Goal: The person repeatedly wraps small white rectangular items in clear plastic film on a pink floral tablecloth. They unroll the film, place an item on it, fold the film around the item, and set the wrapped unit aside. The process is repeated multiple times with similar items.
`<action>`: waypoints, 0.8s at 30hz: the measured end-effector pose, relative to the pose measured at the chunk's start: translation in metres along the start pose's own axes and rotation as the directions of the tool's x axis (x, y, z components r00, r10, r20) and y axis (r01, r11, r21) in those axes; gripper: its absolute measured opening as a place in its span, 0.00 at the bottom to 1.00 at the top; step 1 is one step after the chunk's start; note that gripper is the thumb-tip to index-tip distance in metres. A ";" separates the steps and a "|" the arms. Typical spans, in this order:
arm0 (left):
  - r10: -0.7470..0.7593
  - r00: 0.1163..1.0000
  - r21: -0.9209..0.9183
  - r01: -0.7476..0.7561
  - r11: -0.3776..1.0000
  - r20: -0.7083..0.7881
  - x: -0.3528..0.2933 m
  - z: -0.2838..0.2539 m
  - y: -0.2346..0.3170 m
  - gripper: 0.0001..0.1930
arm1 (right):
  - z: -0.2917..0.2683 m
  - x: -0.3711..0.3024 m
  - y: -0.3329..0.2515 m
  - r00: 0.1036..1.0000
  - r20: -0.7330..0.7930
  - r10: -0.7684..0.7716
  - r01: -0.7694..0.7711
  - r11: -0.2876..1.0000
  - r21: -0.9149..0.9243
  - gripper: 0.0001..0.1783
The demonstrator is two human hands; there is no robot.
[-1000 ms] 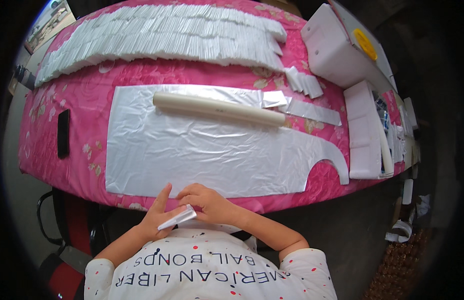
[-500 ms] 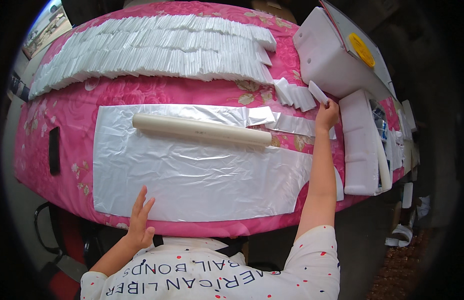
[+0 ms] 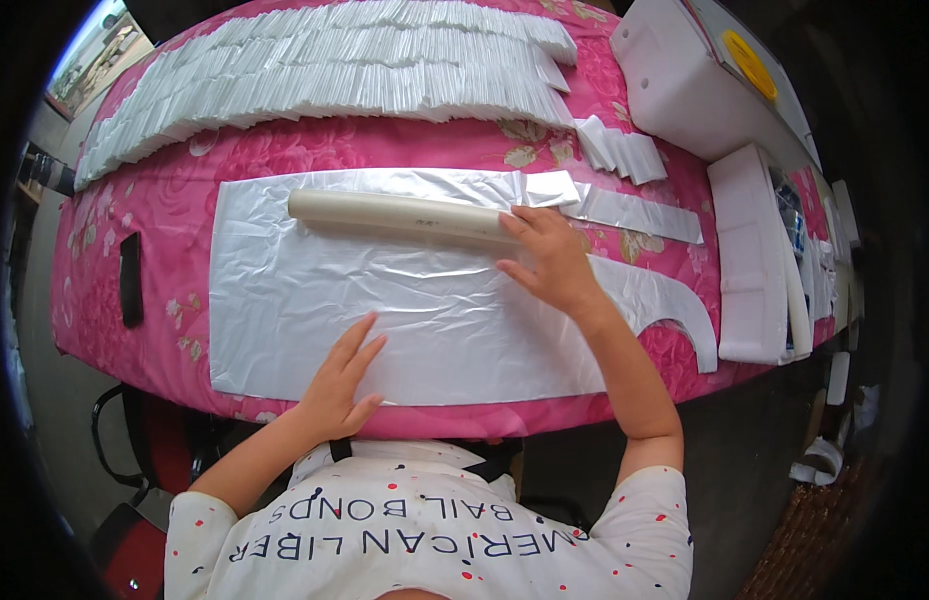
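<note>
A white plastic bag [image 3: 415, 335] with a curved cut-out at its right end lies flat in front of me. Across its far part rests a long cream-coloured tube [image 3: 395, 215]. My right hand [image 3: 553, 258] touches the tube's right end, fingers stretched over it and thumb apart on the near side. A small folded white piece [image 3: 552, 188] sits on the far strip of the bag, just beyond that hand. Over the bag's near edge, my left hand [image 3: 340, 385] is open with fingers spread, holding nothing.
Long rows of folded white plastic pieces [image 3: 325, 75] cover the table's far side, with a short fanned row [image 3: 625, 152] at their right end. White foam boxes [image 3: 740, 270] stand at the right. A dark flat object [image 3: 132, 280] lies on the pink floral cloth [image 3: 90, 240].
My right hand has let go of a small folded white piece by the fanned row and come back left onto the tube. My left hand has moved right, over the bag. The view has shifted.
</note>
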State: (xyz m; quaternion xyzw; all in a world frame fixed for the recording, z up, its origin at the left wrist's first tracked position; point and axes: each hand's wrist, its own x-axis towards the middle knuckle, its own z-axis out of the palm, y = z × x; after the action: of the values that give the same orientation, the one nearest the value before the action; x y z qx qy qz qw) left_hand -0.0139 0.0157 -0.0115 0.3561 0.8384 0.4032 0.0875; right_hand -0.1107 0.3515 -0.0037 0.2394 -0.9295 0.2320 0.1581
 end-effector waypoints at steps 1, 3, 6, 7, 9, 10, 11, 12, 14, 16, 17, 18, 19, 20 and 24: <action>0.030 0.998 0.014 -0.030 0.999 0.049 0.010 0.001 0.003 0.32 | 0.006 -0.004 -0.003 1.000 -0.024 0.002 -0.003 0.999 -0.047 0.25; 0.047 0.996 0.034 -0.050 0.998 0.070 0.026 0.003 0.008 0.33 | 0.008 -0.009 -0.010 1.000 -0.026 0.010 -0.013 0.991 -0.131 0.26; 0.017 0.999 0.066 -0.020 0.998 0.051 0.042 0.011 0.013 0.35 | -0.002 -0.024 -0.027 0.988 0.096 0.117 -0.098 0.978 -0.186 0.27; -0.004 0.999 0.076 0.001 0.997 0.037 0.044 0.014 0.013 0.36 | -0.004 -0.036 -0.041 0.964 0.182 0.192 -0.164 0.973 -0.160 0.28; -0.021 0.999 0.106 0.025 0.994 -0.037 0.048 0.026 0.010 0.37 | -0.008 -0.060 -0.078 0.889 0.349 0.298 -0.276 0.955 -0.112 0.30; -0.027 0.997 0.116 0.035 0.993 -0.070 0.049 0.032 0.009 0.38 | -0.008 -0.073 -0.096 0.871 0.413 0.267 -0.278 0.960 -0.035 0.31; -0.005 0.998 0.151 0.015 0.988 -0.067 0.050 0.036 0.011 0.39 | 0.001 -0.096 -0.106 0.913 0.361 0.191 -0.255 0.957 0.136 0.31; 0.015 0.998 0.185 -0.003 0.983 -0.062 0.052 0.043 0.012 0.39 | 0.001 -0.105 -0.115 0.919 0.367 0.142 -0.231 0.950 0.210 0.30; 0.051 0.998 0.221 -0.044 0.974 -0.025 0.057 0.057 0.017 0.40 | -0.001 -0.122 -0.110 0.935 0.336 0.113 -0.181 0.967 0.179 0.29; 0.095 0.994 0.228 -0.102 0.968 0.045 0.064 0.064 0.027 0.39 | 0.000 -0.147 -0.073 0.955 0.262 0.142 -0.136 0.990 -0.041 0.28; 0.109 0.991 0.237 -0.123 0.964 0.073 0.065 0.067 0.031 0.39 | -0.008 -0.156 -0.050 0.959 0.208 0.193 -0.183 0.981 -0.067 0.28; 0.126 0.988 0.248 -0.146 0.958 0.094 0.069 0.071 0.035 0.39 | -0.020 -0.168 -0.022 0.947 0.170 0.274 -0.255 0.959 -0.123 0.29; 0.140 0.984 0.263 -0.165 0.951 0.111 0.074 0.075 0.040 0.38 | -0.040 -0.176 0.003 0.930 0.128 0.345 -0.316 0.926 -0.205 0.28; 0.157 0.979 0.277 -0.187 0.942 0.127 0.079 0.080 0.046 0.38 | -0.055 -0.194 0.030 0.896 0.023 0.444 -0.423 0.867 -0.262 0.26; 0.170 0.970 0.290 -0.216 0.932 0.174 0.091 0.093 0.057 0.38 | -0.102 -0.246 0.091 0.703 -0.308 0.641 -0.710 0.598 -0.373 0.21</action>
State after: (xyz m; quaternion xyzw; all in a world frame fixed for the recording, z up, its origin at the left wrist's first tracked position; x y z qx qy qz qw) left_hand -0.0098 0.1576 -0.0177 0.4748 0.8430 0.2473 0.0522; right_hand 0.0657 0.5654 -0.0498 -0.1934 -0.9632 0.0610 0.1764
